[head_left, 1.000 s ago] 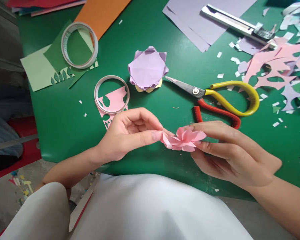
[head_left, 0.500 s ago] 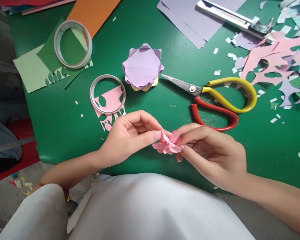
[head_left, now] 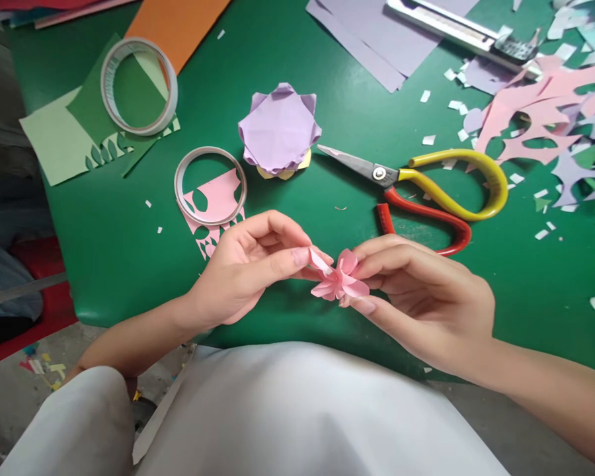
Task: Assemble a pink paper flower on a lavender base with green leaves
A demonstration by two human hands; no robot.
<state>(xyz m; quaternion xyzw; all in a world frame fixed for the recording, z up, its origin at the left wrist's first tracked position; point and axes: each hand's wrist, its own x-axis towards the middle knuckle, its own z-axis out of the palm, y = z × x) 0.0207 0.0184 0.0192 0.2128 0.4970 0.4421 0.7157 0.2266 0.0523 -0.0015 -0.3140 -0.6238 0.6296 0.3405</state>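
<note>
A small pink paper flower [head_left: 341, 283] with several layered petals is held over the near edge of the table. My right hand [head_left: 416, 291] pinches it from the right between thumb and fingers. From the left, my left hand [head_left: 252, 264] grips one raised petal [head_left: 320, 262] between thumb and forefinger. Left of my left hand lies a roll of tape [head_left: 177, 192] on a pink paper sheet [head_left: 217, 198] with cut-out holes. Scissors [head_left: 379, 173] with one yellow and one red handle lie beyond my right hand. A folded lilac paper piece [head_left: 278, 129] stands beyond the flower.
A second tape roll [head_left: 171, 99] lies on green paper sheets [head_left: 54, 142] at the left, near orange paper [head_left: 178, 26]. A box cutter [head_left: 446, 30] rests on lilac sheets [head_left: 357, 46] at the back. Pink and lilac offcuts [head_left: 530, 122] cover the right side of the green table [head_left: 535, 304].
The flower has tilted and turned, its petals now spread differently. My left hand has drawn slightly up and left, holding a petal outward. The whole view has shifted a little.
</note>
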